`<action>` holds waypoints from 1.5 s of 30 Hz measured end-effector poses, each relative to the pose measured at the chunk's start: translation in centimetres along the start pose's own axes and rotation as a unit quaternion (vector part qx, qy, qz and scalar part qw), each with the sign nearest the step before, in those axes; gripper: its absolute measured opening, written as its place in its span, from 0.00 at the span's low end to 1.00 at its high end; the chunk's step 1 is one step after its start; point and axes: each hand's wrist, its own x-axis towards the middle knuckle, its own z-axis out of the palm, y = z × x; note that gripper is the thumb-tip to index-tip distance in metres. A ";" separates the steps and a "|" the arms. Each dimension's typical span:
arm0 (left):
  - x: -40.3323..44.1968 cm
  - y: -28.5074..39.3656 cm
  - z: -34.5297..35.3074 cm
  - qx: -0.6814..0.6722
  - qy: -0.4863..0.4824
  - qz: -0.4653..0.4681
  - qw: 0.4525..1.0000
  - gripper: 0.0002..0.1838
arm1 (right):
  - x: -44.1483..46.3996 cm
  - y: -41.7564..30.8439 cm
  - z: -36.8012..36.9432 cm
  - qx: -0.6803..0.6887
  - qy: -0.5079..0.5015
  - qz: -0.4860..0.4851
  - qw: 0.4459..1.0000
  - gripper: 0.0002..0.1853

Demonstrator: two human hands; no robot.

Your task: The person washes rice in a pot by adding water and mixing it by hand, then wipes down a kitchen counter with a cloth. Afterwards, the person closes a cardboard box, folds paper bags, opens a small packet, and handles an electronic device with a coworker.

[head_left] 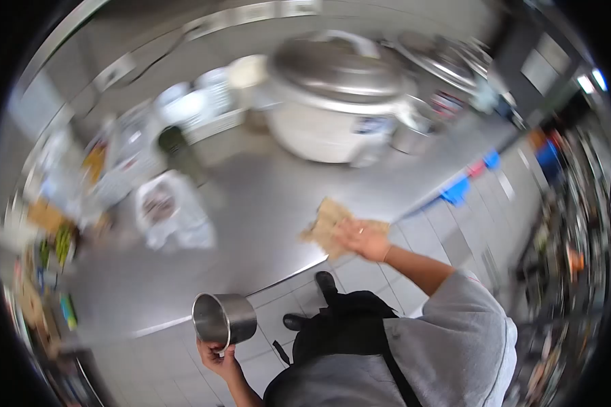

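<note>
In my left hand [218, 358] is a deep, straight-sided metal pot [239, 319], tipped with its mouth to the left. My fingers and thumb close on its lower edge, just off the front of the steel counter [265, 203]. A tan cloth [327, 220] lies at the counter's front edge. My right hand [362, 237] rests flat on the cloth, fingers stretched out, somewhat blurred. Behind it stands a large white rice cooker [312, 129] with a metal lid.
A white plastic bag [176, 214] and a dark green bottle [178, 149] stand on the counter's left side. White bowls sit in a basket [217, 127] at the back. Metal lids [441, 64] are at the far right. Blue clips [456, 191] hang along the edge.
</note>
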 end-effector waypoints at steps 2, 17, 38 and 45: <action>0.1 1.4 4.0 -0.052 -0.074 0.007 0.996 0.28 | -8.5 5.1 -0.5 -0.016 0.067 0.243 0.968 0.26; -26.8 13.6 48.5 -0.033 -0.573 0.074 0.816 0.25 | -43.0 9.7 -8.2 0.574 0.339 0.448 0.595 0.18; -34.8 20.6 93.9 -0.002 -0.643 0.139 0.753 0.06 | -80.8 36.3 10.3 0.371 0.801 0.443 -0.158 0.29; -36.8 22.1 109.7 0.031 -0.672 0.409 0.617 0.11 | -82.8 50.9 18.1 0.390 0.770 0.455 -0.217 0.26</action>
